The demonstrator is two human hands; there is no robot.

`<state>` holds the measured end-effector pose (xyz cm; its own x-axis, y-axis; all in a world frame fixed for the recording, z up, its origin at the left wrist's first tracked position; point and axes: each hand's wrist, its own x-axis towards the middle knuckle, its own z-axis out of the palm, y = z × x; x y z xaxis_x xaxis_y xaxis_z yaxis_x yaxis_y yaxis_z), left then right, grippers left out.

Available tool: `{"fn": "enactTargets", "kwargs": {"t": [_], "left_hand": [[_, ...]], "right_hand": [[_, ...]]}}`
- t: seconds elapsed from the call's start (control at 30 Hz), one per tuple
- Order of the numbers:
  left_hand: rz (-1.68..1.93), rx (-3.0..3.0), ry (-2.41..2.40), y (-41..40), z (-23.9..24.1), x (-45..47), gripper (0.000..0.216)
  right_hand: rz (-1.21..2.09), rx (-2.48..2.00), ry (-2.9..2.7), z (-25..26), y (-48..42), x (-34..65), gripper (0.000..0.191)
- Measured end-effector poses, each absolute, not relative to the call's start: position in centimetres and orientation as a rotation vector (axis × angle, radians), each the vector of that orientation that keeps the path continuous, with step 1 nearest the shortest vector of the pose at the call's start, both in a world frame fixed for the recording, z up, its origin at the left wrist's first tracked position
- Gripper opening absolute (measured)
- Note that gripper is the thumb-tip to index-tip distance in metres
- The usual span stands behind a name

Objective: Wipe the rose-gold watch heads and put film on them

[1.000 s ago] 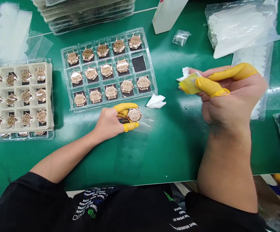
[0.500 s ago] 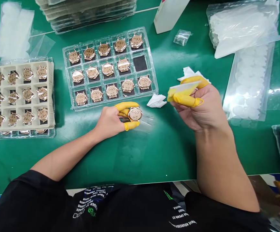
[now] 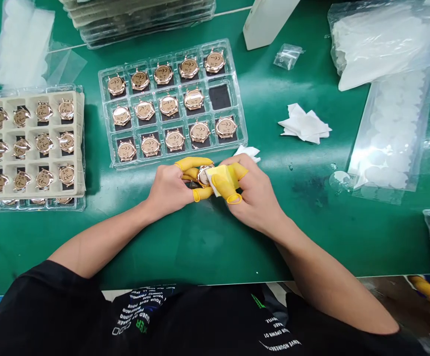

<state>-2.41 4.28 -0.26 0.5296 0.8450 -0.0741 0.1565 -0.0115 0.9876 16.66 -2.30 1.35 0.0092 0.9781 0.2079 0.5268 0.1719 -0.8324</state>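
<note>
My left hand point(image 3: 170, 190), in yellow finger cots, pinches a rose-gold watch case point(image 3: 203, 175) at the front of the table. My right hand point(image 3: 254, 193) has come up against it from the right, and its finger cots press a folded yellow cloth point(image 3: 220, 180) onto the watch. The cloth and fingers hide most of the case. A clear blister tray point(image 3: 106, 106) holds several similar watch cases on black pads just above my hands, with one pocket point(image 3: 219, 96) bare. A small white tissue point(image 3: 247, 153) lies beside my right fingers.
A beige tray point(image 3: 80, 148) of watch cases sits at left on a clear tray. A crumpled white tissue point(image 3: 304, 123), plastic bags of white pads point(image 3: 387, 133), and a stack of trays point(image 3: 141, 22) lie around. A co-worker's yellow-cotted finger point(image 3: 426, 288) shows at lower right.
My right hand has moved left and down from the raised position, bringing the yellow cloth onto the watch. The white tissue now lies on the table. My left hand has stayed put.
</note>
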Motion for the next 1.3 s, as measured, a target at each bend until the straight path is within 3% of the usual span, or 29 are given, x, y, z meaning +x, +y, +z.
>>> {"fn": "enactTargets", "kwargs": {"t": [0.2,0.5,0.7,0.9,1.13,1.3], "left_hand": [[0.645,1.484,0.891,4.2,-0.7,-2.6,0.054],[0.656,1.495,0.9,4.3,-0.2,-2.5,0.055],[0.646,1.491,0.894,4.3,-0.6,-2.7,0.056],[0.653,1.511,0.916,4.3,0.0,-2.5,0.057],[0.664,1.539,0.887,4.3,-0.5,-2.6,0.056],[0.677,1.504,0.911,4.2,-0.3,-2.6,0.056]], "right_hand": [[0.565,-1.463,-1.657,0.5,-2.7,15.9,0.012],[0.695,-1.483,-1.61,0.2,-2.7,17.0,0.009],[0.496,-1.404,-1.699,0.0,-2.6,16.4,0.01],[0.56,-1.512,-1.701,-0.6,-3.0,17.2,0.01],[0.327,-1.315,-1.788,-0.7,-2.5,16.9,0.012],[0.372,-1.348,-1.81,-0.5,-2.4,17.6,0.015]]}}
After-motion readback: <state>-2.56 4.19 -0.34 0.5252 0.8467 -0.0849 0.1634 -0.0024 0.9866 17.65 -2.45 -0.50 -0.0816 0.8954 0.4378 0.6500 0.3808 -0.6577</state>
